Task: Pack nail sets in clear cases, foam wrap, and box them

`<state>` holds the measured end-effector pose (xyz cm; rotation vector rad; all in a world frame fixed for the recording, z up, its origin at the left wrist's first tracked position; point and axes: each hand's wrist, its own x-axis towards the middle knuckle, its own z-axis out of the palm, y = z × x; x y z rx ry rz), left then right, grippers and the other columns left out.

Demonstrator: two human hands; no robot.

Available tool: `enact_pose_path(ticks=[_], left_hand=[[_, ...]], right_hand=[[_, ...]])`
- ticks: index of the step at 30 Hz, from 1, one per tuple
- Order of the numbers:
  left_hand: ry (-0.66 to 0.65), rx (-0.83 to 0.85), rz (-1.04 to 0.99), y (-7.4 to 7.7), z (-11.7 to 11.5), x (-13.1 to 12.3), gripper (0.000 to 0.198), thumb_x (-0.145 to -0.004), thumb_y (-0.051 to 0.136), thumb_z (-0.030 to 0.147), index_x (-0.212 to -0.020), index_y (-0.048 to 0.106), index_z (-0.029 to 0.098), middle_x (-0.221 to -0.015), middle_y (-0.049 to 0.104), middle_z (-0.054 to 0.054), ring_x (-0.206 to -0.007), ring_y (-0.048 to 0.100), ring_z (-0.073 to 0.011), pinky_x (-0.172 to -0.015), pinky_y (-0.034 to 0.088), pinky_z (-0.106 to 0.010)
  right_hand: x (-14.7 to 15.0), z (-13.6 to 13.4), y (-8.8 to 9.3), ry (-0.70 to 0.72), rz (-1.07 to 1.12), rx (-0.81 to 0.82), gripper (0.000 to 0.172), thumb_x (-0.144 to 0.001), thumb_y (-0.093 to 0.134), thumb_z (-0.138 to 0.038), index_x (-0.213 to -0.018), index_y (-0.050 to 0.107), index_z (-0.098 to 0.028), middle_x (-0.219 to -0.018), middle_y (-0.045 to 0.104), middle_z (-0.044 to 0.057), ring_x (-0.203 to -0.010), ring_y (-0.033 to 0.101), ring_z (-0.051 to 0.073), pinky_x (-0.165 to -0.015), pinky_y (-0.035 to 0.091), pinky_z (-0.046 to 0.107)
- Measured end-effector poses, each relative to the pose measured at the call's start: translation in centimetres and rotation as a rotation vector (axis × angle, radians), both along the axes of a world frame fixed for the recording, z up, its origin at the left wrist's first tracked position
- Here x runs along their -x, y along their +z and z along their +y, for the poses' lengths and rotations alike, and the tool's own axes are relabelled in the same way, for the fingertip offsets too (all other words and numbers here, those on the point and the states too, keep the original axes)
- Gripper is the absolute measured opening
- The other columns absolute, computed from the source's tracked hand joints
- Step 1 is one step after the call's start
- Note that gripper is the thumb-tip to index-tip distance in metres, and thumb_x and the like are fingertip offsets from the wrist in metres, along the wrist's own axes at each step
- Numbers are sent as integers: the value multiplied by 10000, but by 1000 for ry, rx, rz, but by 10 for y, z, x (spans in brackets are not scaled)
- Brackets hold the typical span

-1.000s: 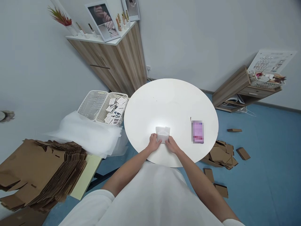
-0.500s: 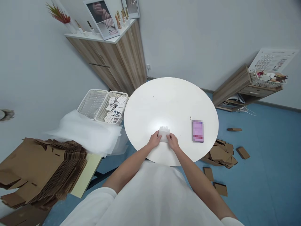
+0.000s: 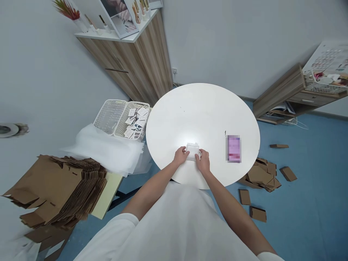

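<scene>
A small white foam-wrapped packet [image 3: 192, 150] lies on the round white table [image 3: 201, 116] near its front edge. My left hand [image 3: 180, 156] grips the packet's left side with curled fingers. My right hand [image 3: 203, 161] presses on its right side, fingers closed over the wrap. Only the top of the packet shows between the two hands. A pink flat item [image 3: 233, 148] lies on the table to the right, apart from my hands.
Two white baskets [image 3: 122, 117], one holding small cards, stand left of the table behind a heap of white foam sheets [image 3: 104, 150]. Flat cardboard blanks [image 3: 57, 188] are stacked at the left. Cardboard scraps [image 3: 261, 174] litter the blue floor. Wooden cabinets [image 3: 136, 54] stand along the wall.
The white packet has grown smaller and flatter as the wrap folded down; both hands have closed in on it. The camera view shifted slightly.
</scene>
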<state>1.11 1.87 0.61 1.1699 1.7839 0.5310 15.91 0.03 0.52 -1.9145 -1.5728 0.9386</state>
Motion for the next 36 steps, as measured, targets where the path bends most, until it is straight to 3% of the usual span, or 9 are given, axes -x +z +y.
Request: enact_pose_path(ticks=[4,8,13,20,24,27,30,36], left_hand=[[25,5,-11,3,-13,2,481,-770,495,355,-1196,380,163,-1025,526,-86,-791,548,-140,-743,446,-286],[-88,-74,-59,-2,-25,4,467,-782,470,278,-1227,356,193,-1041,510,-79,-766,540,-132,-744,455,-298],[-150,-129,-63,-9,-20,21,519,-763,480,229,-1259,330,205,-1059,491,-86,-820,522,-172,-757,457,-341],[-88,-266,9,1,3,94,586,-771,452,240,-1300,210,162,-1205,386,-128,-1096,409,-227,-890,387,-357],[-134,-326,106,3,18,145,538,-765,415,178,-1274,240,170,-1271,331,-121,-1202,300,-230,-982,291,-396],[-161,-306,225,3,34,175,565,-734,444,165,-1269,260,171,-1326,247,-127,-1243,212,-278,-997,239,-449],[-194,-290,308,5,51,197,625,-695,492,165,-1276,264,146,-1300,257,-148,-1231,209,-321,-984,238,-458],[-255,-284,352,7,73,219,687,-685,488,162,-1304,192,129,-1282,288,-160,-1220,240,-316,-977,250,-449]], right_hand=[[0,-9,5,39,-3,74,389,-775,365,-364,-1137,421,-232,-1118,440,82,-782,525,180,-634,428,316],[3,-4,5,70,-16,118,371,-761,373,-315,-1114,443,-225,-1053,499,79,-848,514,210,-699,420,347],[22,10,2,46,35,156,384,-722,405,-295,-1094,455,-217,-1024,530,71,-809,527,206,-703,435,360],[101,41,5,104,159,180,464,-700,435,-262,-1161,413,-209,-1127,507,68,-814,542,177,-757,461,344],[155,70,4,157,232,201,493,-703,437,-248,-1193,391,-221,-1177,483,61,-884,539,176,-781,467,342],[188,91,2,157,278,217,493,-697,448,-233,-1188,403,-227,-1185,485,53,-929,529,173,-815,458,337],[212,109,1,125,320,228,501,-686,463,-224,-1183,410,-219,-1190,483,55,-944,524,170,-831,453,332],[241,132,2,95,414,247,536,-675,477,-205,-1204,393,-212,-1216,460,60,-971,516,160,-848,448,323]])
